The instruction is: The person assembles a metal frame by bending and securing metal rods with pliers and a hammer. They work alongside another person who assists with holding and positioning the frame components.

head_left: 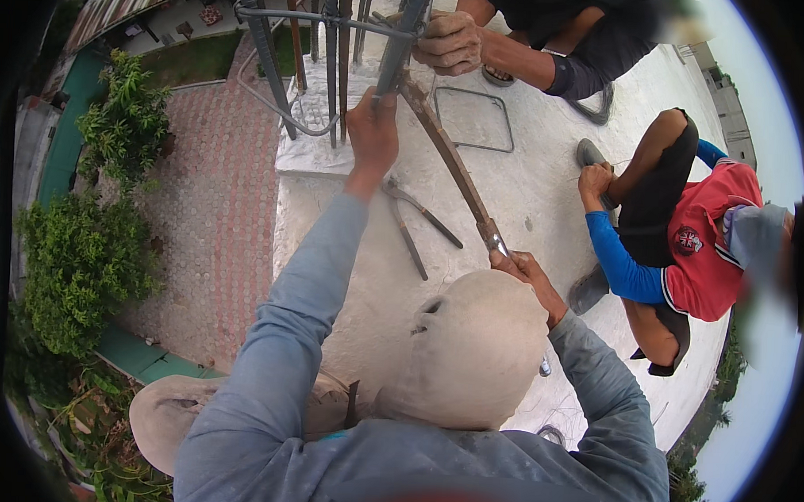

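My left hand is wrapped round the lower part of a thick upright rebar in a column cage. In my right hand is the near end of a long metal bar, brownish along its length with a shiny metal section by my fingers. The bar slants up and left, its far end against the rebar just above my left hand. A wire stirrup rings the cage. Another person's hand grips at the cage there; exactly what it holds is hidden.
Pincers lie on the pale slab between my arms. A square steel stirrup rests farther off. A person in a red shirt crouches at right. The slab's left edge drops to a paved yard with trees.
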A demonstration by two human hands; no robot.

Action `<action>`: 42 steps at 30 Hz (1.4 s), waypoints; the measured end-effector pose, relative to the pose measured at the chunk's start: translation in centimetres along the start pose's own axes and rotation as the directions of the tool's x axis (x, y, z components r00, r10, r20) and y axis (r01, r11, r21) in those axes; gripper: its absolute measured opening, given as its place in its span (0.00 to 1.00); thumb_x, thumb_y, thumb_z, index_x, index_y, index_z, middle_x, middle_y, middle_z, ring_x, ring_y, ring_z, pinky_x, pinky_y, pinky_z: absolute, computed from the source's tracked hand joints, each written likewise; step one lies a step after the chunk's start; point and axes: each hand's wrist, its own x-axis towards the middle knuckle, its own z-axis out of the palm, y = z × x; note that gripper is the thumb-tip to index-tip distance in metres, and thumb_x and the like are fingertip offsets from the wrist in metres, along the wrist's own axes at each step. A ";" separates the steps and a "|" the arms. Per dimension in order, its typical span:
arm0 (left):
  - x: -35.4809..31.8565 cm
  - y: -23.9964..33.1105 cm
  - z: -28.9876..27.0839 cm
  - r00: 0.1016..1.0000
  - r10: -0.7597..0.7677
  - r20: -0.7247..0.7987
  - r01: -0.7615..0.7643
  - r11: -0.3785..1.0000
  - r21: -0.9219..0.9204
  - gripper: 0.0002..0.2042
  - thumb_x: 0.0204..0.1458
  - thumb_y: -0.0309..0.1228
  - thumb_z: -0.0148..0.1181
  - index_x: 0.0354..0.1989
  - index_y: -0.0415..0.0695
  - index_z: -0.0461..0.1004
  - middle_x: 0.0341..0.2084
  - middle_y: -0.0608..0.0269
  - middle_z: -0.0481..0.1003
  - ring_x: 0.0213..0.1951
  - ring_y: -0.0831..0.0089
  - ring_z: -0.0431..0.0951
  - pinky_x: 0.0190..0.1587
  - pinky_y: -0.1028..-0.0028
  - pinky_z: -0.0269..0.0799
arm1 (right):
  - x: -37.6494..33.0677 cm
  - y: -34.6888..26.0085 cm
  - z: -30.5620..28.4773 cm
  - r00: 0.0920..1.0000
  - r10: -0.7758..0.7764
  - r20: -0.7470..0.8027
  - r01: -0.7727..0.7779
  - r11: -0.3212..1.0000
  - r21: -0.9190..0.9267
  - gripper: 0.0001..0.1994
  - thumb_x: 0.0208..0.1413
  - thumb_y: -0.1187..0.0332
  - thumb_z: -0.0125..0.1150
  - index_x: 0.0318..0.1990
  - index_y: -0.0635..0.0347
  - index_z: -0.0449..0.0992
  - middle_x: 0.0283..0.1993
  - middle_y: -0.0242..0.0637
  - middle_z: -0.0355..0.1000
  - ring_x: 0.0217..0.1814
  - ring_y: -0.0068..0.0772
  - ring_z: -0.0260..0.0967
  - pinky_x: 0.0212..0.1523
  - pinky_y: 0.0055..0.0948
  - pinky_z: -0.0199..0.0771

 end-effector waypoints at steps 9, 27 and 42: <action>-0.6 -1.6 -0.2 0.999 0.010 0.045 -0.010 1.000 0.001 0.31 0.70 0.58 0.45 0.28 0.38 0.71 0.23 0.66 0.71 0.28 0.78 0.68 0.32 0.73 0.63 | 2.5 2.0 -4.5 0.992 -0.062 0.110 0.056 0.997 0.058 0.29 0.66 0.37 0.57 0.27 0.55 0.68 0.17 0.24 0.60 0.19 0.16 0.58 0.21 0.25 0.60; -1.0 -0.5 0.0 0.997 -0.067 -0.032 0.063 0.990 -0.123 0.33 0.65 0.64 0.49 0.25 0.42 0.70 0.20 0.70 0.67 0.27 0.80 0.62 0.32 0.74 0.58 | -2.8 18.4 -7.8 0.920 -0.094 -0.381 -0.043 0.941 -0.337 0.19 0.65 0.52 0.64 0.32 0.60 0.73 0.23 0.25 0.65 0.24 0.22 0.62 0.27 0.29 0.66; -4.1 5.4 -16.3 0.797 -0.590 0.126 0.599 0.749 -0.284 0.24 0.67 0.51 0.55 0.52 0.39 0.79 0.42 0.57 0.82 0.46 0.69 0.81 0.50 0.67 0.78 | -4.4 8.9 -15.5 0.784 -0.148 -0.603 -0.124 0.915 -0.385 0.17 0.64 0.55 0.65 0.33 0.60 0.75 0.26 0.28 0.68 0.27 0.25 0.65 0.29 0.30 0.68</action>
